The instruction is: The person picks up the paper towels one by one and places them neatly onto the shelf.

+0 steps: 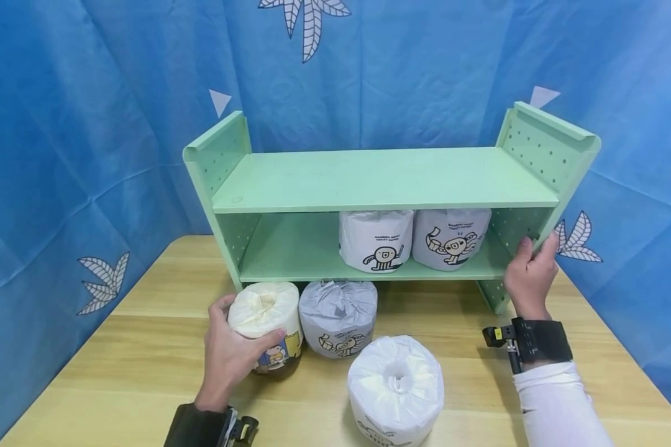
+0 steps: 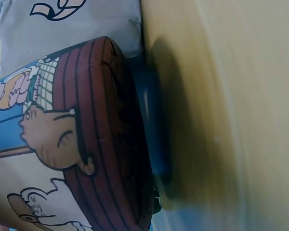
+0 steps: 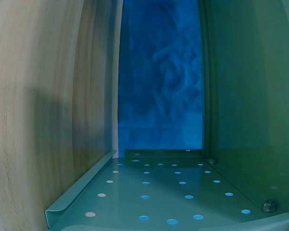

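Observation:
My left hand (image 1: 232, 351) grips a wrapped toilet paper roll (image 1: 265, 309) with a cream top and a cartoon-printed side. In the left wrist view, a dark gap and shadow lie between this roll's brown striped base (image 2: 94, 115) and the table, so it looks slightly raised. Close beside it stands a grey-wrapped roll (image 1: 338, 316). At the front is a white-wrapped roll (image 1: 396, 388). On the right, my right hand (image 1: 531, 276) holds the front edge of the side panel of a green two-tier shelf (image 1: 386, 180); some fingers are hidden behind the panel.
On the shelf's lower tier, towards the right, sit a white roll (image 1: 376, 242) and a grey roll (image 1: 451, 239). A wooden table (image 1: 145, 347) carries the shelf. Blue cloth (image 1: 369, 74) hangs behind and at both sides. Perforated side panels (image 3: 154, 192) bound the shelf.

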Available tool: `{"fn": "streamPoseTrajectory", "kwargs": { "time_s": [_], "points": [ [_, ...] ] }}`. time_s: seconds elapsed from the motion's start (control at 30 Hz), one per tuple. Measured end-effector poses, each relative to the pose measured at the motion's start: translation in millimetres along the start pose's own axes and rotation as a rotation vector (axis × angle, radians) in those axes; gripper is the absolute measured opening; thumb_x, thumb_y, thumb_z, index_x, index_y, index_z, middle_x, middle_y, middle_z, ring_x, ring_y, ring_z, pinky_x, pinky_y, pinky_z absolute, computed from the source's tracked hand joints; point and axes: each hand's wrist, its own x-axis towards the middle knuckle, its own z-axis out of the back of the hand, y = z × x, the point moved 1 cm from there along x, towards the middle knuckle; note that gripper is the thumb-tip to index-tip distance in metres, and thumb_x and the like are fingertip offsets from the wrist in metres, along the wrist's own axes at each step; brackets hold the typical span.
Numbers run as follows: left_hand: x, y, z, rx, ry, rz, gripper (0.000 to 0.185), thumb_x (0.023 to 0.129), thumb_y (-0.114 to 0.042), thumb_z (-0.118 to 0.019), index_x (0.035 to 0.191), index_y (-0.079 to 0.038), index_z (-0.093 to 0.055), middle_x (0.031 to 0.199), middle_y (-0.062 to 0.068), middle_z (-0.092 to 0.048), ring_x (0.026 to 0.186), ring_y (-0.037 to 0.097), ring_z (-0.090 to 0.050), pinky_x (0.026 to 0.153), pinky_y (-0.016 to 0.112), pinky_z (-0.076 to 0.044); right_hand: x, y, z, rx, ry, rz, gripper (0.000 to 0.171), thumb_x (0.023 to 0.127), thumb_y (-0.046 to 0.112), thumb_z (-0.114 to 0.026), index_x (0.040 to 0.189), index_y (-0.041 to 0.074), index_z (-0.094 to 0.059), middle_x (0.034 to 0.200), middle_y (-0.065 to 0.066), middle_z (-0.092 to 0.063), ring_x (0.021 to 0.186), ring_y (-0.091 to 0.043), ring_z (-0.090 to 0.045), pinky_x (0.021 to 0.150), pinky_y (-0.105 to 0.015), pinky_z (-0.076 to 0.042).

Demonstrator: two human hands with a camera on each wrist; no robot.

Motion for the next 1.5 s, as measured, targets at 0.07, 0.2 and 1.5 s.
{"fn": "streamPoseTrajectory", "kwargs": {
  "time_s": [0.07,0.2,1.5],
  "points": [
    [0.1,-0.5,0.9,-0.007,-0.003,-0.003,0.109,0.058,-0.03,-0.094,0.141,-0.004,-0.028,0.135,0.024,-0.045,0.118,0.038,-0.048,0.098,0.056,-0.04,0,0,0,0.004,-0.003,0.004,0.043,0.104,0.026,-0.038,0.14,0.002,-0.04,0.132,-0.029,-0.051,0.12,-0.045,-0.05,0.099,-0.061,-0.039],
    [-0.5,-2.1,3.3,-0.009,0.0,0.001,0.109,0.058,-0.031,-0.094,0.14,-0.004,-0.027,0.136,0.023,-0.045,0.118,0.037,-0.048,0.097,0.054,-0.04,-1,0,0,0.005,-0.01,0.005,0.043,0.104,0.026,-0.038,0.14,0.001,-0.04,0.132,-0.029,-0.051,0.121,-0.045,-0.05,0.1,-0.06,-0.039],
    [1.5,-52.1,34.9,-0.044,-0.098,-0.145,0.111,0.055,-0.027,-0.095,0.141,-0.006,-0.029,0.131,0.026,-0.051,0.116,0.036,-0.052,0.087,0.05,-0.044,-2,2,1,0.007,0.001,-0.019,0.043,0.104,0.025,-0.037,0.138,-0.002,-0.039,0.129,-0.032,-0.052,0.118,-0.049,-0.05,0.097,-0.064,-0.04]
  ]
}}
